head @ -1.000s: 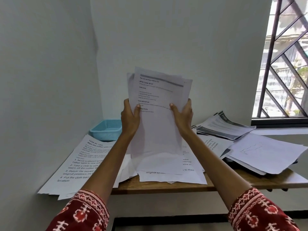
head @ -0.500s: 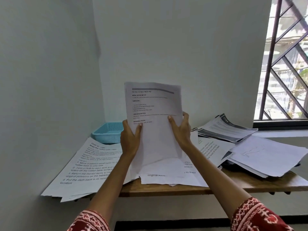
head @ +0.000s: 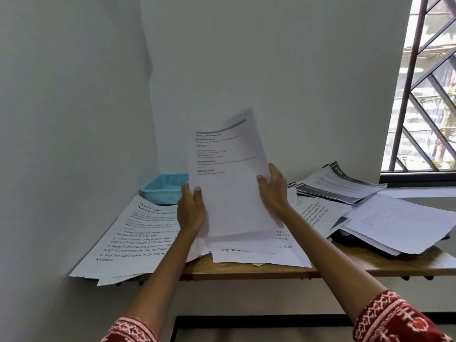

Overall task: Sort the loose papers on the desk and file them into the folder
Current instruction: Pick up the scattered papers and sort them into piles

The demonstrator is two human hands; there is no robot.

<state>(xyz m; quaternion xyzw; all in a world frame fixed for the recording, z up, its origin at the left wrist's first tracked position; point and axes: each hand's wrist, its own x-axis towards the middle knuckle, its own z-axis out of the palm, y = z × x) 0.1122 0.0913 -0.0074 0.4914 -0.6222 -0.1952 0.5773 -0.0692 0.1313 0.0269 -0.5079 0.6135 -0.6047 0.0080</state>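
I've got the stack of papers [head: 229, 183] upright over the worktop [head: 370, 264], left hand [head: 190, 211] and right hand [head: 272, 191] gripping its side edges, fingers curled round. Risk: the stack is tilting and sheets could fan out and slip. The papers overhanging the left edge [head: 108, 245] could slide off if bumped. No folder in view.

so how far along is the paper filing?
Early. Done: nothing looks filed; no folder is clearly visible. In hand: the left hand and right hand grip a held stack upright by its side edges, over the desk. Left: loose sheets overhang the desk's left end beside a blue basket, and a mixed pile lies on the right.
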